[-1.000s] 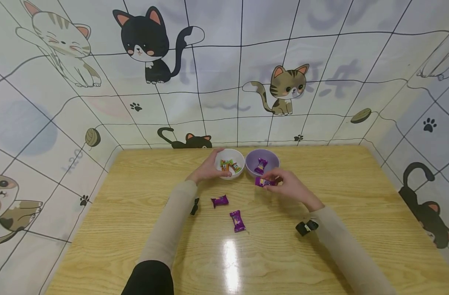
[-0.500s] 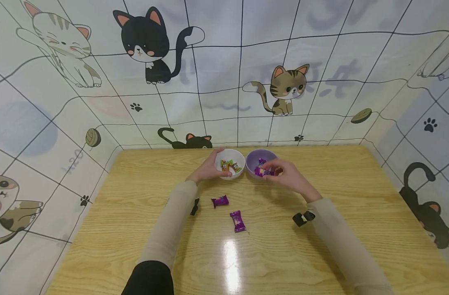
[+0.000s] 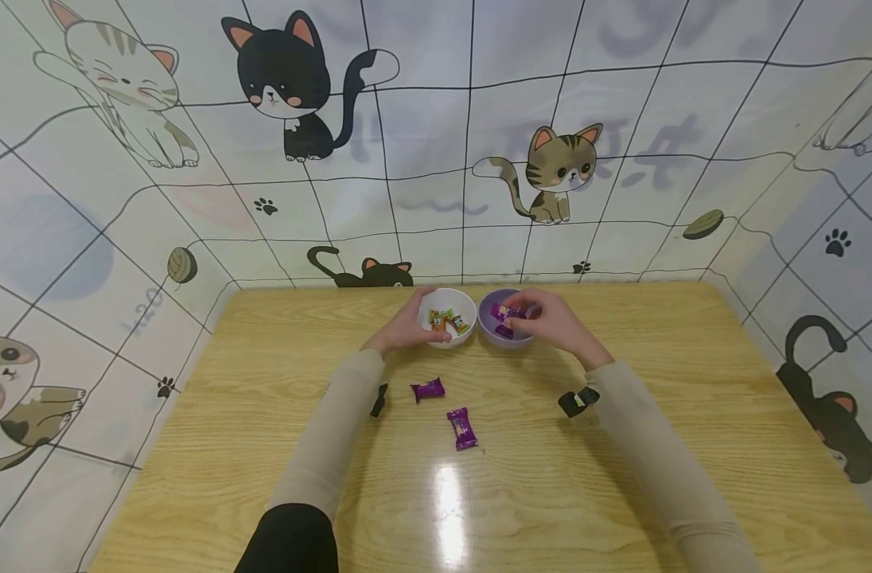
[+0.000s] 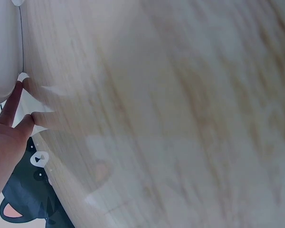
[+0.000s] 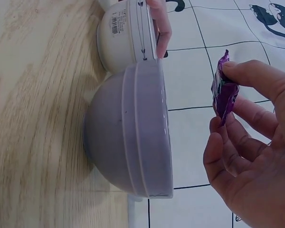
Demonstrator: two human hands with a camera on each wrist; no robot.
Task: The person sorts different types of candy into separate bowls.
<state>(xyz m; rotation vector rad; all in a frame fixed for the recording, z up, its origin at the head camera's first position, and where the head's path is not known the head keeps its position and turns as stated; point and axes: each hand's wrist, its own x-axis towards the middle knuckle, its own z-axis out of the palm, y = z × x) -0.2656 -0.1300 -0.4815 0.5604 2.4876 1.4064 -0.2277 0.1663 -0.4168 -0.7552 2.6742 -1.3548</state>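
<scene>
My left hand [image 3: 405, 325] holds the white bowl [image 3: 467, 337] by its left side, thumb at the front rim. Several small green and orange wrapped candies [image 3: 438, 325] lie inside it. Above the purple bowl [image 3: 484, 328], my right hand [image 3: 554, 320] pinches a purple wrapped candy [image 5: 224, 92] between thumb and fingers. Another purple candy [image 3: 504, 331] shows in that bowl, partly covered by the hand. In the left wrist view, fingers [image 4: 12, 107] reach to the white bowl [image 4: 2, 47]. The right wrist view shows the held candy clear of the purple bowl's rim [image 5: 154, 128].
Two more purple wrapped candies lie on the wooden table [image 3: 300, 477], one candy [image 3: 428, 389] in front of the white bowl and one candy [image 3: 462, 429] nearer me. Both bowls stand side by side near the back edge, before a cat-print curtain [image 3: 422, 143].
My right hand has moved forward with the purple candy, from in front of the purple bowl to over it. The left hand stays on the white bowl.
</scene>
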